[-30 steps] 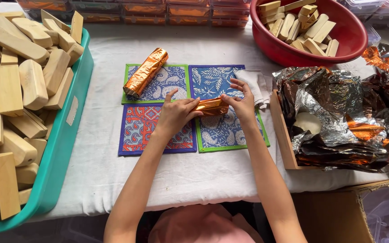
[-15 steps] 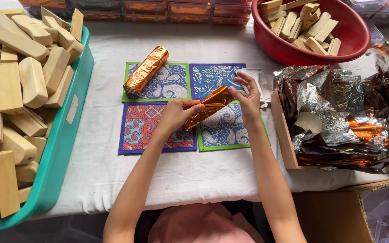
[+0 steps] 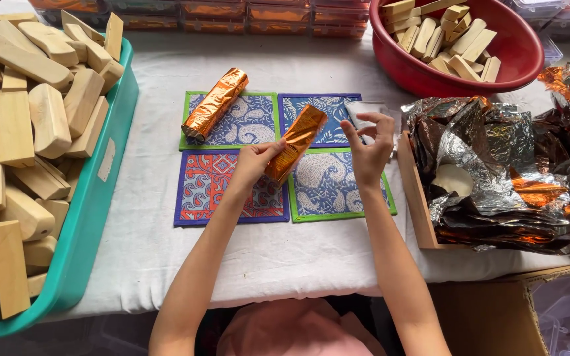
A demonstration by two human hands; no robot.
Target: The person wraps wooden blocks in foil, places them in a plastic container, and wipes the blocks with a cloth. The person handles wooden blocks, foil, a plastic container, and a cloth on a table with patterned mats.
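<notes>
Head view: the left hand (image 3: 253, 162) holds a foil block (image 3: 295, 143) by its lower end, fingers closed around it. The block tilts up and away from that hand, above four mats (image 3: 328, 191). The right hand (image 3: 369, 146) is just right of the block's top end and does not touch it. Its fingers are bent and partly open, pinching nothing that can be seen. A second foil roll (image 3: 214, 105) lies up and to the left of the held block, on the far left mat. A pile of foil sheets (image 3: 496, 171) sits right of the right hand. A red bowl (image 3: 423, 78) of wood pieces is beyond it. A teal tray (image 3: 94, 217) of wood blocks is far left of the left hand.
</notes>
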